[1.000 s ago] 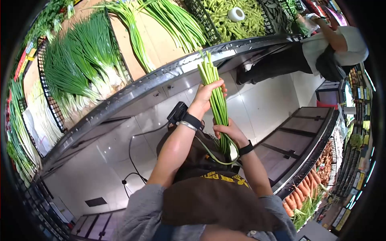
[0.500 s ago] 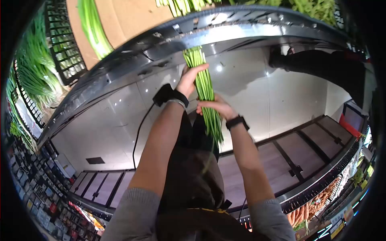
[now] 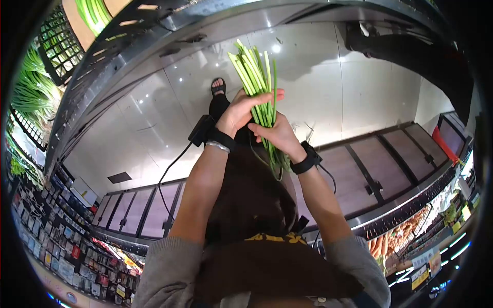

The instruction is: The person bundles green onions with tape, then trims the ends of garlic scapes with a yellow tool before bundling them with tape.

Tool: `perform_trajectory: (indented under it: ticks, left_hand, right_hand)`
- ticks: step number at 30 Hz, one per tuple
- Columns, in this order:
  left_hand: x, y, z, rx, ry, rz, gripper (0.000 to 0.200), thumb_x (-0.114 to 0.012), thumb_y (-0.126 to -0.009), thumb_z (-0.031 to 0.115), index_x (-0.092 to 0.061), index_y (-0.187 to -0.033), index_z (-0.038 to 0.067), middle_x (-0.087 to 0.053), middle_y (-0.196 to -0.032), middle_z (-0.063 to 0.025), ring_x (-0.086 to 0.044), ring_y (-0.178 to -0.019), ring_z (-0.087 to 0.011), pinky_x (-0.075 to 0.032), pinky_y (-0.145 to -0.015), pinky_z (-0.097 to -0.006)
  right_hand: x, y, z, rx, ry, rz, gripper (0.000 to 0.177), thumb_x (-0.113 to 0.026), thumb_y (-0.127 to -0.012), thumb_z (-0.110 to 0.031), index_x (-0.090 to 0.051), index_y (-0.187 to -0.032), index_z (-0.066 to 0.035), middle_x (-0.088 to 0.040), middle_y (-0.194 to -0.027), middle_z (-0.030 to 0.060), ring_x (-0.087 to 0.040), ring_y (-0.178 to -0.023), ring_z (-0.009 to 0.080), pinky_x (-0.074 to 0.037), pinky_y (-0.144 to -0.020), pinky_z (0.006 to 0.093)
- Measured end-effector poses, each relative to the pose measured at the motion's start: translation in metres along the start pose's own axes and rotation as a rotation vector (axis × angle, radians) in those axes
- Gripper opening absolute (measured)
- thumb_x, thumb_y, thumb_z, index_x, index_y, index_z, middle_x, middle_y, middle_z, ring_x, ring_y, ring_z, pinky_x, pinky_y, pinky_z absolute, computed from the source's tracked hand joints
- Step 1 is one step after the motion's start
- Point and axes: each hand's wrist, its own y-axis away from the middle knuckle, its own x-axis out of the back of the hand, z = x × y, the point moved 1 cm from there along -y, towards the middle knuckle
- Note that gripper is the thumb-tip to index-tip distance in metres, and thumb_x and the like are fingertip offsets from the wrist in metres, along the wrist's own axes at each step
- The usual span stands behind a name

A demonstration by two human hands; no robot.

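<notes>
A bunch of long green stems that look like garlic scapes [image 3: 250, 73] hangs in front of me, held between both hands. Its pale cut ends point away from me and fan apart slightly, while the thin ends trail down toward my apron. My left hand [image 3: 242, 110] is wrapped round the upper middle, thumb across the stems. Just below it, my right hand [image 3: 280, 134] grips the lower part from the right side. A few thin stems stick out loosely by the right wrist. The palms and some fingers are hidden behind the bunch.
The metal edge of a produce stand [image 3: 169, 32] curves ahead of me. Green stalks [image 3: 93, 14] lie on it at upper left, beside a black crate [image 3: 60, 43] and leafy greens [image 3: 35, 84]. A person's dark-clothed leg [image 3: 411, 56] is at upper right. Cables run from both wristbands.
The bunch has come away from the stand's edge, and its far ends have spread apart. My hands have moved closer together on it. My view has shifted, and a sandalled foot now shows.
</notes>
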Motion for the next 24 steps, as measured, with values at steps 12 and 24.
perform_trajectory:
  ticks: [12,24]
  left_hand:
    - [-0.026,0.0,0.01,0.073,0.314,0.158,0.023,-0.062,-0.082,0.017,-0.052,-0.098,0.005,-0.056,-0.073,-0.0055,-0.06,-0.073,-0.0215,-0.05,-0.063,-0.036]
    - [-0.043,0.023,0.014,0.065,0.059,0.064,0.039,-0.061,-0.084,0.015,-0.049,-0.118,0.001,-0.057,-0.111,-0.0099,-0.055,-0.101,-0.0184,-0.049,-0.081,-0.0368]
  right_hand:
    - [-0.013,0.039,-0.015,0.258,-0.2,0.313,0.021,-0.059,-0.087,-0.017,-0.051,-0.099,0.0,-0.058,-0.081,0.0033,-0.056,-0.074,0.0091,-0.047,-0.066,0.0243]
    - [0.009,0.029,-0.039,0.618,0.295,0.703,0.013,-0.065,-0.081,-0.009,-0.059,-0.092,-0.005,-0.052,-0.077,-0.0012,-0.049,-0.08,0.0071,-0.039,-0.069,0.0197]
